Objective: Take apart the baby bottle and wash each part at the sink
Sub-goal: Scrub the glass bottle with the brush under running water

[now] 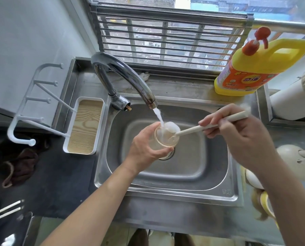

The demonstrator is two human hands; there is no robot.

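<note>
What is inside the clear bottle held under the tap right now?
Tap water streams into the bottle, and the brush reaches into its mouth, where a white mass sits, froth or sponge. That mass hides the bottle's bottom.

Barred window (165, 38) (daylit), grey wall (32, 32)

Cool daylight came in through the barred window (165, 41) ahead of me and glared on the faucet (123, 71) and sink rim (165, 191). My right hand (240, 139), its brush (189, 130) and the bottle (165, 141) were smeared with motion. The wide lens bowed the edges; the left counter (59, 183) lay dim.
</note>
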